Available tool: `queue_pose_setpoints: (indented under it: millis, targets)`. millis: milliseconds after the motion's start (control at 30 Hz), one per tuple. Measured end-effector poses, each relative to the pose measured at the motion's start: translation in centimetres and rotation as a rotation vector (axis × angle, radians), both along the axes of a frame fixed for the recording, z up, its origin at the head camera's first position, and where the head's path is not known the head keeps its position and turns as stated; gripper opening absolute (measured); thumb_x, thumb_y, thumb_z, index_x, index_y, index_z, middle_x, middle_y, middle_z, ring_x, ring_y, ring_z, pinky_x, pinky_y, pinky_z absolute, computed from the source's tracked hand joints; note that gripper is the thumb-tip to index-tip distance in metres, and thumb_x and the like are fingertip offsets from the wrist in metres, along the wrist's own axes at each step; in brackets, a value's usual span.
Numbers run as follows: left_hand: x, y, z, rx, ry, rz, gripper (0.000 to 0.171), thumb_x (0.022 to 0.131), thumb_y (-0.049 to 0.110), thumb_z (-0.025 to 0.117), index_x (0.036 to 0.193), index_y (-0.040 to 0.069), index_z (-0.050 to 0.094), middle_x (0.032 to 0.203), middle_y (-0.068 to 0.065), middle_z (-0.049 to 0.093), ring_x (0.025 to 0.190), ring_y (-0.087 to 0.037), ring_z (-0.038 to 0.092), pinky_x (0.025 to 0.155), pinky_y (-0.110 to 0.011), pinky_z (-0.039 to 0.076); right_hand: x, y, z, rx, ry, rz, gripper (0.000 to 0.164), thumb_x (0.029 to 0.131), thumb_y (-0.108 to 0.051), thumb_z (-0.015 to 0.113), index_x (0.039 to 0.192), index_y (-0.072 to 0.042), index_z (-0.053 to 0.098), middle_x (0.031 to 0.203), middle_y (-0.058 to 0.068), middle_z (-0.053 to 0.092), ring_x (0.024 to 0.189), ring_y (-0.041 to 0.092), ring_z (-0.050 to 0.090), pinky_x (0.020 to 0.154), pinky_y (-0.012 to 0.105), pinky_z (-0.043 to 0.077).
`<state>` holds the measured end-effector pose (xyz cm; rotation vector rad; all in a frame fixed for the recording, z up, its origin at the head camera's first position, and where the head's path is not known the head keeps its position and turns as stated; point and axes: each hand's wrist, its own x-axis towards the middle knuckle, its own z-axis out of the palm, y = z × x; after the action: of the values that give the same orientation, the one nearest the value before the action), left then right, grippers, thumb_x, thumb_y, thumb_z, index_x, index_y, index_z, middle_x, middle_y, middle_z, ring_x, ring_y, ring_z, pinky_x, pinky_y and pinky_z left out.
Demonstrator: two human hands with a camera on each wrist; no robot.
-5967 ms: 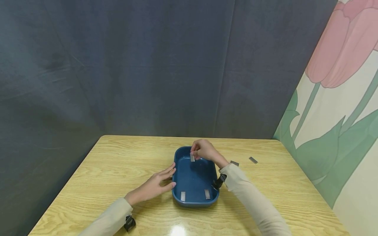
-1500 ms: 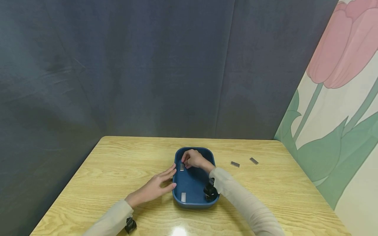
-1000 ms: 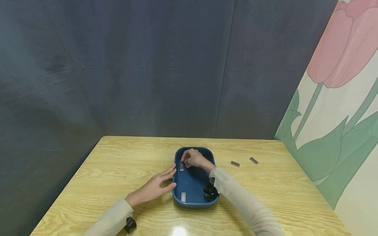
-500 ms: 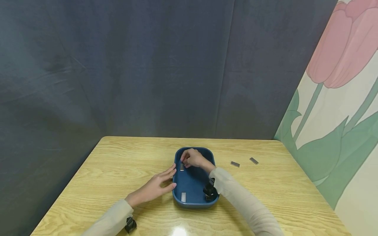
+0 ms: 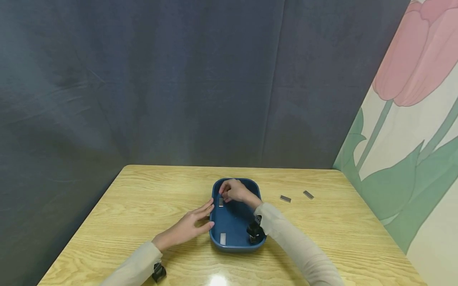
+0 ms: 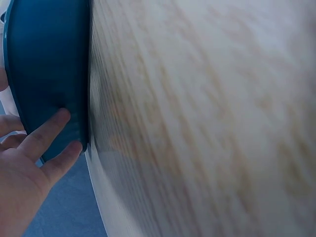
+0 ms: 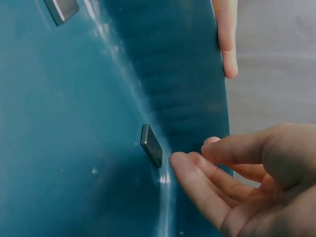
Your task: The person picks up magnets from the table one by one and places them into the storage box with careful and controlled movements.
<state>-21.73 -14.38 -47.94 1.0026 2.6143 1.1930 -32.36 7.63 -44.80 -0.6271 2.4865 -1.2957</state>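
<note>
My left hand (image 5: 186, 228) rests its outstretched fingers on the left wall of a dark blue tray (image 5: 230, 223); the left wrist view has two fingertips (image 6: 61, 115) against its outside. Inside the far left part of the tray lies a small flat dark grey rectangular block (image 7: 151, 146). Beside that block is my right hand (image 7: 261, 177), fingers bent loosely, fingertips right at its end and nothing held between them. Another pale-looking block (image 5: 223, 238) lies in the near left corner. A third one (image 5: 252, 239), at near right, is partly hidden by the wrist camera.
Two more small grey blocks, a nearer one (image 5: 285, 199) and a farther one (image 5: 308, 194), lie on the wooden table (image 5: 154, 190) right of the tray. A dark curtain (image 5: 200, 87) hangs behind; a flower-painted wall (image 5: 400, 167) stands at right.
Six seconds ago my right hand pinched a block above the tray's far end; now that block lies at far left, released. Over the last second and a half the hands have hardly moved.
</note>
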Motion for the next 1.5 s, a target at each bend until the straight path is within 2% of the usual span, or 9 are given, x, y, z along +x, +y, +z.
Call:
queue_pose_setpoints:
  millis: [167,533,700,900,1100,1233,1367,1500]
  targets:
    - [-0.1,0.0,-0.1,0.014,0.006,-0.013,0.067,0.104,0.039,0.052,0.153,-0.001,0.030,0.164,-0.009,0.014,0.130,-0.021,0.051,0.105,-0.041,0.042,-0.1,0.2,0.1,0.009,0.020,0.009,0.010,0.094,0.008,0.059,0.099,0.009,0.067,0.089,0.014,0.065,0.077,0.027,0.069,0.072,0.038,0.060]
    - [-0.2,0.0,-0.2,0.006,-0.001,-0.009,0.068,0.103,0.041,0.052,0.153,0.000,0.031,0.164,-0.007,0.014,0.132,-0.022,0.048,0.105,-0.040,0.042,0.1,0.7,1.0,-0.051,0.010,0.017,0.013,0.095,0.009,0.057,0.103,0.011,0.066,0.092,0.019,0.064,0.084,0.036,0.069,0.076,0.043,0.059]
    - [-0.2,0.0,-0.3,0.013,-0.003,-0.012,0.068,0.104,0.040,0.052,0.153,0.000,0.031,0.164,-0.008,0.014,0.132,-0.022,0.049,0.104,-0.040,0.043,0.2,1.1,1.7,-0.062,0.029,0.038,0.014,0.095,0.009,0.055,0.104,0.012,0.065,0.091,0.019,0.065,0.082,0.034,0.069,0.077,0.044,0.059]
    - [-0.1,0.0,-0.1,0.009,-0.007,-0.011,0.067,0.104,0.040,0.052,0.153,0.000,0.031,0.164,-0.008,0.014,0.132,-0.021,0.048,0.105,-0.041,0.042,0.3,1.5,2.2,-0.069,0.046,0.063,0.014,0.096,0.008,0.054,0.106,0.013,0.064,0.095,0.026,0.065,0.085,0.038,0.069,0.076,0.043,0.059]
    - [0.0,0.1,-0.1,0.004,-0.005,-0.011,0.067,0.104,0.040,0.052,0.153,0.000,0.031,0.164,-0.008,0.014,0.133,-0.022,0.047,0.106,-0.042,0.041,0.4,1.7,2.5,-0.063,0.043,0.047,0.015,0.096,0.008,0.056,0.107,0.012,0.064,0.095,0.022,0.064,0.087,0.037,0.068,0.075,0.038,0.059]
    - [-0.1,0.1,-0.1,0.001,-0.006,-0.008,0.068,0.104,0.041,0.051,0.153,0.000,0.031,0.164,-0.007,0.014,0.135,-0.023,0.045,0.107,-0.042,0.040,0.5,1.8,2.7,-0.066,0.059,0.052,0.015,0.096,0.008,0.056,0.108,0.013,0.064,0.095,0.023,0.064,0.086,0.038,0.068,0.076,0.041,0.059]
    - [-0.1,0.0,-0.1,0.001,-0.005,-0.008,0.068,0.104,0.041,0.052,0.153,0.000,0.030,0.164,-0.008,0.014,0.135,-0.023,0.044,0.107,-0.043,0.040,0.7,1.9,3.0,-0.059,0.086,0.067,0.014,0.096,0.008,0.056,0.107,0.013,0.064,0.098,0.027,0.064,0.084,0.036,0.068,0.076,0.042,0.059]
    - [-0.2,0.0,-0.2,-0.002,0.000,-0.006,0.069,0.103,0.042,0.052,0.153,0.000,0.030,0.164,-0.008,0.014,0.136,-0.023,0.043,0.107,-0.043,0.039,0.8,2.0,3.3,-0.046,0.116,0.073,0.013,0.096,0.007,0.057,0.106,0.011,0.065,0.099,0.028,0.064,0.080,0.028,0.068,0.075,0.039,0.059]
